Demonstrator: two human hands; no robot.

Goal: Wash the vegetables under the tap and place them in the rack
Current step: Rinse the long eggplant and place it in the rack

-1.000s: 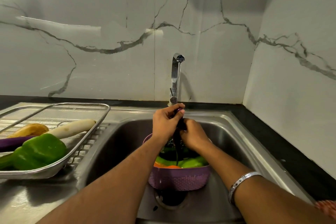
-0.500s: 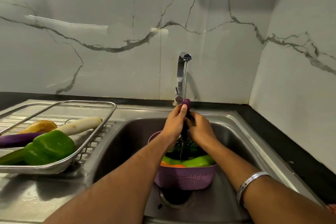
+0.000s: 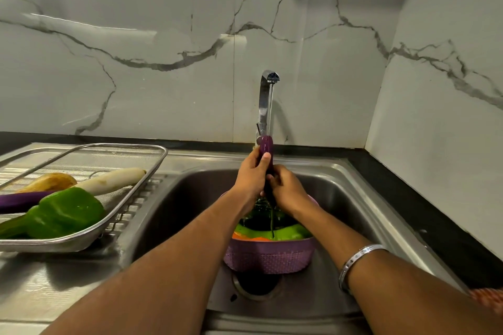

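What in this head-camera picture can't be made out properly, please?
- Eggplant: its middle is hidden by the left hand and right hand.
- Purple basket: much of its contents is hidden by both forearms.
- Rack: its left end is cut off by the frame edge.

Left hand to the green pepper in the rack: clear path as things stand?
Probably not yet: the left hand and right hand both grip the eggplant under the tap. Otherwise nothing blocks the green pepper in the open-topped rack.
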